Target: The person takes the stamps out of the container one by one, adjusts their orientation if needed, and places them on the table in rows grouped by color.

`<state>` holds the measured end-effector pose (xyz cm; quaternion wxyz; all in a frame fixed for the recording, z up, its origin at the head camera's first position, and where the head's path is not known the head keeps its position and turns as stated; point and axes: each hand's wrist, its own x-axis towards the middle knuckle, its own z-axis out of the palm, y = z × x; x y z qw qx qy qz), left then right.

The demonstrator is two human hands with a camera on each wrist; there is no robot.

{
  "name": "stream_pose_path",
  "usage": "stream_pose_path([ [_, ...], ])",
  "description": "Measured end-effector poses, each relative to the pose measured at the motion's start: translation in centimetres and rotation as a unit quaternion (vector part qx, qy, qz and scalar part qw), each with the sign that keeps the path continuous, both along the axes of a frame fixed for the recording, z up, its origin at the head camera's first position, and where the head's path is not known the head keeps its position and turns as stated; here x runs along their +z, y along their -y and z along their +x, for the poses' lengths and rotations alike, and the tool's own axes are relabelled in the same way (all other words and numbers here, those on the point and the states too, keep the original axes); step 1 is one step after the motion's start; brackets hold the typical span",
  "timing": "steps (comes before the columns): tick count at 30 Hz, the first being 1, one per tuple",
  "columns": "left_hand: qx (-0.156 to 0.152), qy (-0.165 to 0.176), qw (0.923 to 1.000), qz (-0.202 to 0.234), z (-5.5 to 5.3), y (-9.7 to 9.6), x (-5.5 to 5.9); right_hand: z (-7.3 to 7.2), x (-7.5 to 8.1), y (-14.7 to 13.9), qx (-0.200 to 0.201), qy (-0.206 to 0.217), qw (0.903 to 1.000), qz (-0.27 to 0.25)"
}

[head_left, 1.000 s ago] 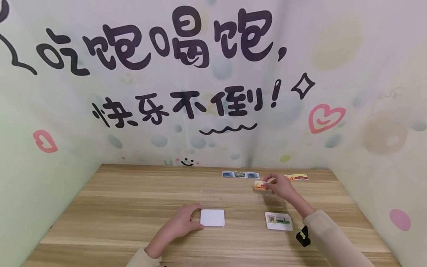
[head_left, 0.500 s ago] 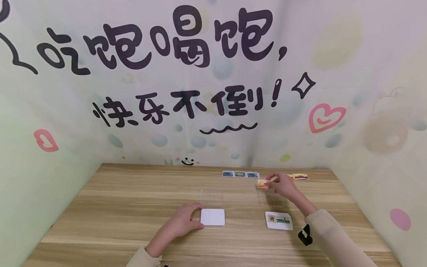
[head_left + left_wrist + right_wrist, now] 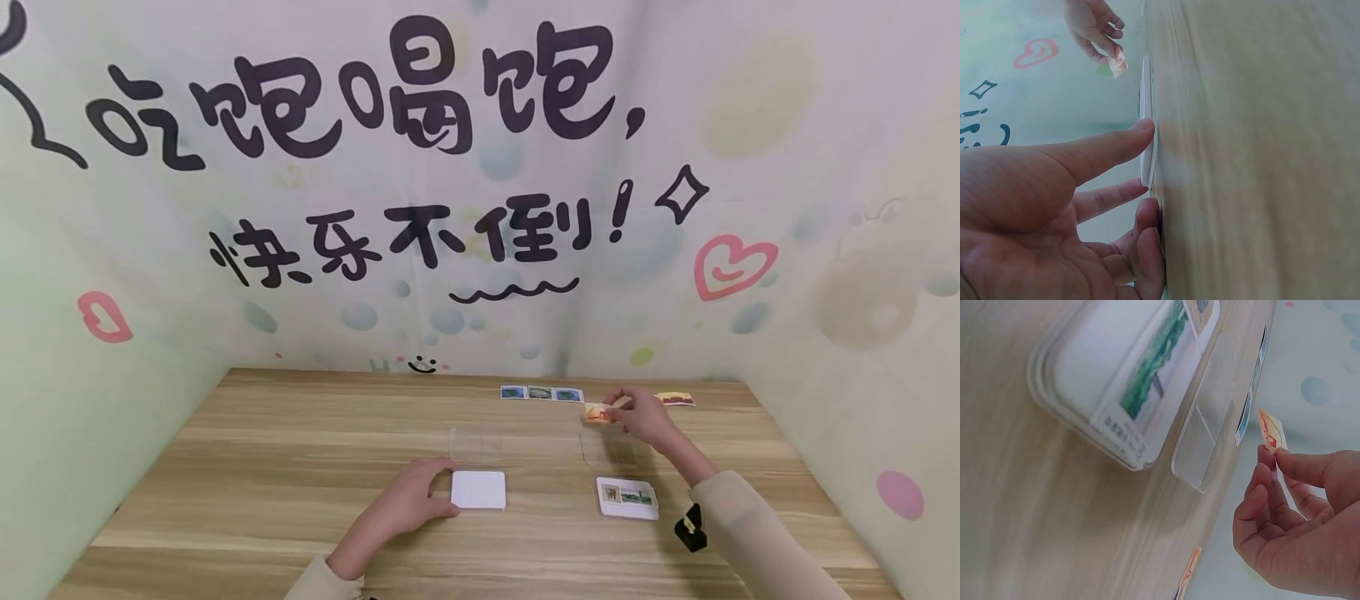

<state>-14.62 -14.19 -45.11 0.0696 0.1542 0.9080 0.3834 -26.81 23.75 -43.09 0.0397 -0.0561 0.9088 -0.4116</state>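
Observation:
Between thumb and fingertip, my right hand [image 3: 647, 421] pinches an orange and yellow stamp [image 3: 598, 413] above the table. The right wrist view shows that stamp [image 3: 1270, 430] tilted, clear of the tabletop. My left hand [image 3: 408, 498] holds the left end of a flat white card stack [image 3: 478, 489], thumb on the near side and index finger on the far side. In the left wrist view its other fingers [image 3: 1150, 250] are curled against the wood. To the right lies a second white stack [image 3: 627, 505], with an animal stamp [image 3: 611, 493] and a green landscape stamp [image 3: 637, 496] on top.
Two thin clear plastic pieces [image 3: 476, 445] [image 3: 1210, 412] lie behind the white stacks. A row of blue stamps [image 3: 541, 392] lies near the back wall. A red and yellow stamp [image 3: 677, 399] lies behind the right hand. Fabric walls stand behind and on both sides.
My right hand has moved slightly to the right with the orange stamp still pinched. My left hand and the white stack have stayed in place.

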Motion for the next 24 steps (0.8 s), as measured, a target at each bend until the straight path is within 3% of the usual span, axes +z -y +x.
stream_pose_path([
  [24, 0.001, 0.007, 1.0000, 0.001, -0.2, 0.1, -0.1, -0.9, -0.7, -1.3, -0.001, 0.004, 1.0000, 0.002],
])
